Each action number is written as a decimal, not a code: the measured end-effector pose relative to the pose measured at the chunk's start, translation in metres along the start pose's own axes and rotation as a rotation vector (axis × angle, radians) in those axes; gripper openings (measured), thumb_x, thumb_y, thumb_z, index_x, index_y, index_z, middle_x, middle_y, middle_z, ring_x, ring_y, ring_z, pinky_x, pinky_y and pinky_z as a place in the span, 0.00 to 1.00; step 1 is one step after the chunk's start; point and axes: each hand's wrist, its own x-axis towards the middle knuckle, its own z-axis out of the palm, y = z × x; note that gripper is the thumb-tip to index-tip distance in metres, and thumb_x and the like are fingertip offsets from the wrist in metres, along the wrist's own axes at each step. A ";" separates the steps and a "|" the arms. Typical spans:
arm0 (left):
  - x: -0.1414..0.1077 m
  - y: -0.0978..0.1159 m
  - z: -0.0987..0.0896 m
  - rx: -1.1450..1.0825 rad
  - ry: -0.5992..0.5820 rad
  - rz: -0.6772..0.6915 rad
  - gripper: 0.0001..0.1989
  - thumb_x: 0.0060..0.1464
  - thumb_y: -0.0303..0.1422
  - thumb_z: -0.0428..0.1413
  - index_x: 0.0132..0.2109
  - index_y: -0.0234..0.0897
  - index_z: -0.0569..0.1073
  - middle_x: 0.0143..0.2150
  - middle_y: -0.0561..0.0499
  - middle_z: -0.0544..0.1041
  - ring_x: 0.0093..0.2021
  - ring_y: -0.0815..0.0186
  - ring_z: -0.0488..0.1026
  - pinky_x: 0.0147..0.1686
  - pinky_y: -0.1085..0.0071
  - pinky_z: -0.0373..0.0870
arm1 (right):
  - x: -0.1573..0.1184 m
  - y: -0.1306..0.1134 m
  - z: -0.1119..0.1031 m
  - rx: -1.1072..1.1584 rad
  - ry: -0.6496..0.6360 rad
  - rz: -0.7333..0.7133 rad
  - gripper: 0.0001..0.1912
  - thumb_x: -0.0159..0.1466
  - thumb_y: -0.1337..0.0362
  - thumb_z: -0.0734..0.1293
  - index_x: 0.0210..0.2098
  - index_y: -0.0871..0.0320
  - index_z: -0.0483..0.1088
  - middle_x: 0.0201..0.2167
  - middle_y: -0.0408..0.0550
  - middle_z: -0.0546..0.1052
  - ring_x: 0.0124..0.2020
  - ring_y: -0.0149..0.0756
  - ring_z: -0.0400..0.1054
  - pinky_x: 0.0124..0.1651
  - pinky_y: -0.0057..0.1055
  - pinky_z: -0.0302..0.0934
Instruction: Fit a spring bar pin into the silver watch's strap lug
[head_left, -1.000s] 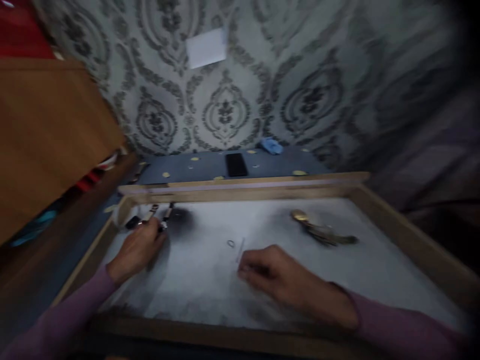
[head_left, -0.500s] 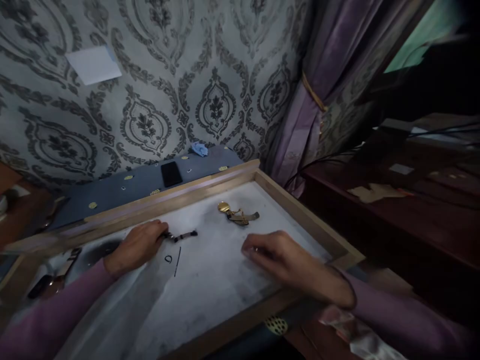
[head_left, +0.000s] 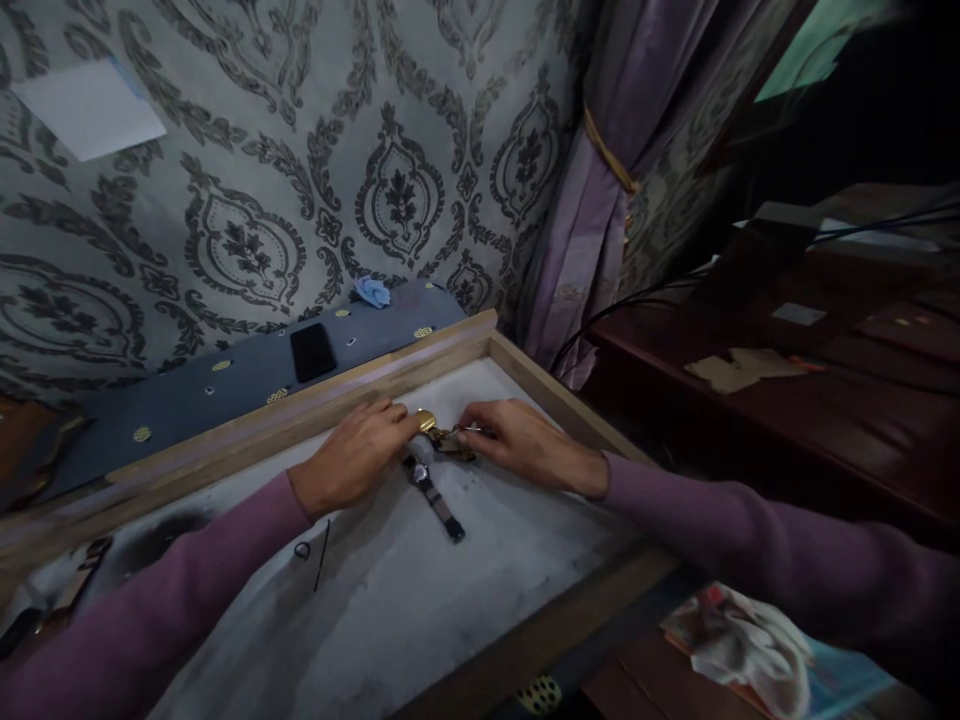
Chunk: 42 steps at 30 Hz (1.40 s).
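My left hand [head_left: 367,452] is closed, palm down, its fingertips right beside a round gold piece [head_left: 425,421] like a pocket watch. Out from under those fingers runs a wristwatch [head_left: 421,474] with a dark, banded strap; its far strap end lies on the white board. My right hand [head_left: 517,440] pinches a thin metal tool [head_left: 480,431], perhaps tweezers, over the gold chain [head_left: 441,434] and a metal strap [head_left: 456,451] beside the gold piece. The left thumb is hidden.
A wooden frame [head_left: 600,430] borders the white board [head_left: 450,600]. Behind it, a phone [head_left: 313,352] and blue crumpled cloth [head_left: 373,291] rest on dark patterned fabric. Another strap [head_left: 86,575] lies at left. Crumpled packaging [head_left: 750,650] sits lower right.
My left hand has moved right with the wristwatch, which has turned to point toward me. My right hand has moved up and left to the gold piece's chain. The view has shifted slightly right.
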 end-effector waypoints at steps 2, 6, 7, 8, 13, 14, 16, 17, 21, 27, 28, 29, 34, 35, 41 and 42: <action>-0.005 0.001 -0.002 -0.058 0.120 -0.040 0.09 0.64 0.28 0.44 0.42 0.35 0.69 0.39 0.46 0.71 0.42 0.59 0.65 0.41 0.63 0.63 | 0.003 0.000 0.003 -0.032 -0.006 0.019 0.11 0.63 0.63 0.63 0.37 0.61 0.75 0.27 0.49 0.74 0.27 0.31 0.62 0.29 0.27 0.46; -0.020 0.011 0.001 -0.223 0.203 -0.088 0.12 0.66 0.30 0.41 0.37 0.35 0.67 0.36 0.49 0.69 0.38 0.63 0.66 0.37 0.67 0.64 | 0.003 -0.002 0.008 -0.054 0.016 0.057 0.09 0.60 0.65 0.63 0.26 0.61 0.72 0.21 0.45 0.69 0.23 0.28 0.56 0.27 0.27 0.42; -0.024 0.015 0.004 -0.224 0.201 -0.079 0.13 0.66 0.30 0.40 0.36 0.35 0.67 0.36 0.49 0.69 0.37 0.63 0.65 0.37 0.66 0.64 | 0.002 -0.002 0.008 -0.042 0.023 0.062 0.08 0.59 0.67 0.63 0.25 0.61 0.70 0.20 0.44 0.67 0.22 0.27 0.55 0.27 0.27 0.42; -0.027 0.018 0.007 -0.224 0.208 -0.064 0.13 0.66 0.30 0.40 0.37 0.35 0.67 0.36 0.48 0.70 0.38 0.63 0.66 0.38 0.65 0.65 | 0.002 -0.002 0.008 -0.017 0.027 0.064 0.08 0.58 0.68 0.63 0.23 0.61 0.69 0.19 0.43 0.66 0.22 0.27 0.55 0.27 0.27 0.42; -0.039 0.024 0.018 -0.206 0.192 -0.061 0.11 0.65 0.26 0.41 0.38 0.36 0.67 0.38 0.48 0.71 0.39 0.62 0.66 0.40 0.64 0.66 | 0.006 0.010 0.005 0.340 0.065 0.061 0.11 0.59 0.62 0.62 0.23 0.62 0.66 0.18 0.40 0.61 0.22 0.27 0.52 0.26 0.25 0.44; -0.041 0.023 0.018 -0.211 0.187 -0.076 0.10 0.64 0.26 0.41 0.38 0.36 0.66 0.37 0.48 0.71 0.38 0.62 0.67 0.39 0.64 0.66 | 0.007 0.014 0.004 0.423 0.078 0.066 0.12 0.59 0.60 0.62 0.24 0.62 0.66 0.18 0.40 0.60 0.22 0.27 0.52 0.25 0.25 0.44; -0.044 0.021 0.017 -0.234 0.169 -0.106 0.11 0.65 0.27 0.42 0.37 0.36 0.66 0.36 0.49 0.71 0.37 0.62 0.67 0.38 0.65 0.66 | 0.008 0.018 0.004 0.547 0.096 0.068 0.14 0.59 0.57 0.61 0.25 0.62 0.65 0.19 0.39 0.60 0.22 0.26 0.50 0.25 0.25 0.45; -0.045 0.021 0.016 -0.253 0.161 -0.116 0.11 0.65 0.28 0.42 0.36 0.36 0.66 0.36 0.49 0.71 0.37 0.62 0.67 0.37 0.65 0.66 | 0.007 0.019 0.004 0.577 0.099 0.061 0.15 0.59 0.56 0.61 0.25 0.61 0.65 0.19 0.39 0.59 0.22 0.26 0.49 0.25 0.24 0.45; -0.038 0.022 0.015 -0.348 0.173 -0.126 0.10 0.65 0.29 0.41 0.40 0.36 0.67 0.39 0.48 0.70 0.40 0.61 0.66 0.41 0.62 0.67 | -0.007 0.009 0.003 0.497 0.069 -0.030 0.17 0.61 0.54 0.61 0.24 0.61 0.64 0.18 0.39 0.58 0.22 0.26 0.50 0.24 0.24 0.44; 0.000 0.022 0.023 -0.405 0.147 -0.071 0.08 0.61 0.24 0.47 0.46 0.38 0.66 0.46 0.48 0.68 0.47 0.60 0.64 0.46 0.61 0.65 | -0.029 -0.006 0.005 0.265 0.013 -0.227 0.08 0.62 0.67 0.61 0.28 0.61 0.69 0.21 0.40 0.65 0.24 0.27 0.59 0.28 0.23 0.49; 0.006 0.021 0.024 -0.406 0.129 -0.052 0.09 0.62 0.24 0.47 0.46 0.38 0.66 0.47 0.48 0.68 0.47 0.60 0.63 0.46 0.62 0.65 | -0.031 -0.006 0.006 0.240 0.006 -0.244 0.07 0.62 0.68 0.61 0.29 0.60 0.70 0.21 0.40 0.67 0.24 0.27 0.60 0.28 0.22 0.50; 0.011 0.020 0.025 -0.401 0.109 -0.045 0.08 0.62 0.24 0.46 0.46 0.37 0.67 0.46 0.48 0.68 0.47 0.61 0.64 0.45 0.62 0.65 | -0.033 -0.006 0.007 0.209 -0.003 -0.255 0.07 0.62 0.69 0.61 0.30 0.60 0.70 0.21 0.40 0.68 0.23 0.27 0.62 0.28 0.22 0.50; 0.023 0.017 0.023 -0.329 0.018 -0.039 0.08 0.63 0.25 0.45 0.40 0.36 0.68 0.41 0.48 0.68 0.44 0.61 0.65 0.42 0.63 0.65 | -0.041 -0.006 0.005 -0.052 -0.127 -0.261 0.07 0.62 0.68 0.64 0.36 0.58 0.74 0.26 0.46 0.77 0.28 0.34 0.71 0.30 0.24 0.55; 0.022 0.015 0.021 -0.315 0.015 -0.020 0.07 0.62 0.26 0.46 0.41 0.36 0.68 0.42 0.48 0.68 0.44 0.61 0.65 0.42 0.64 0.65 | -0.042 -0.006 0.003 -0.088 -0.123 -0.251 0.08 0.62 0.67 0.64 0.39 0.57 0.74 0.28 0.47 0.78 0.30 0.35 0.73 0.31 0.24 0.56; 0.013 -0.028 -0.001 0.117 0.375 -0.171 0.22 0.61 0.34 0.50 0.60 0.37 0.59 0.55 0.41 0.65 0.55 0.51 0.62 0.51 0.54 0.62 | -0.057 0.031 -0.019 -0.266 0.294 0.041 0.15 0.64 0.62 0.60 0.47 0.57 0.72 0.30 0.47 0.80 0.25 0.34 0.72 0.30 0.27 0.58; 0.011 -0.038 -0.005 0.192 0.373 -0.245 0.23 0.60 0.35 0.51 0.60 0.34 0.60 0.54 0.39 0.66 0.53 0.49 0.63 0.49 0.54 0.64 | -0.061 0.040 -0.023 -0.299 0.352 0.089 0.15 0.64 0.61 0.60 0.46 0.58 0.72 0.32 0.48 0.80 0.27 0.34 0.73 0.31 0.27 0.59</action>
